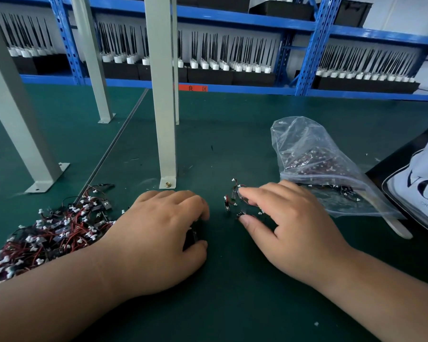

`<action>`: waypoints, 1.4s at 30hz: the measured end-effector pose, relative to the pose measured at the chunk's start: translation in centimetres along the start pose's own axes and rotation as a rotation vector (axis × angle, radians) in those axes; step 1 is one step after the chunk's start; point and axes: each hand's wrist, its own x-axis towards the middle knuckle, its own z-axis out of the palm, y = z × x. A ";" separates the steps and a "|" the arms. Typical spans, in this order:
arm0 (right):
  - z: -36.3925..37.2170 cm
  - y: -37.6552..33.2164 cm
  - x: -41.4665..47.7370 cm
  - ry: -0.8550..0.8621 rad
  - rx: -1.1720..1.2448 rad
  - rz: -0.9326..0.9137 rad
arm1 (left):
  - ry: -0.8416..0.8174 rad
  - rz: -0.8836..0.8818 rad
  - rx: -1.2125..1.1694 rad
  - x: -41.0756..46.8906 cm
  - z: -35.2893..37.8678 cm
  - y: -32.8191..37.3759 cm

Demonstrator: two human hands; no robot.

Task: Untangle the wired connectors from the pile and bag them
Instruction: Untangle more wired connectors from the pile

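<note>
left hand [158,233]: grip curled round a small dark part [192,236] | right hand [294,225]: grip released, fingertips [244,193] touching loose connectors [234,201] on desk [232,144] | pile [50,233]: desk, left of left hand | bag [319,164]: just beyond right hand, connectors inside

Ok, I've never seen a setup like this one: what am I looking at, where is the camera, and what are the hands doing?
No machine here: a person works with bare hands, filmed by one camera worn on the head, looking down. On the green mat, a tangled pile of wired connectors lies at the left, and a clear zip bag, already holding some, at the right. The left hand curls round a small dark part, mostly hidden. The right hand is spread, its fingers touching a few loose connectors.
</note>
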 end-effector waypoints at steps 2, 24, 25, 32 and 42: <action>0.0 0.0 0.0 0.006 0.014 0.016 | -0.003 -0.010 0.005 0.0 0.0 0.0; 0.2 0.1 0.0 -0.079 0.163 0.015 | -0.022 -0.028 -0.020 0.1 0.1 -0.1; 0.2 0.2 0.0 -0.073 0.161 0.022 | 0.000 -0.042 -0.017 0.1 0.0 -0.1; 0.2 0.2 0.0 -0.048 0.160 0.039 | -0.002 -0.013 -0.008 0.2 0.0 0.0; -0.3 -0.8 0.1 -0.139 0.184 -0.255 | 0.096 0.160 -0.092 0.4 0.0 0.0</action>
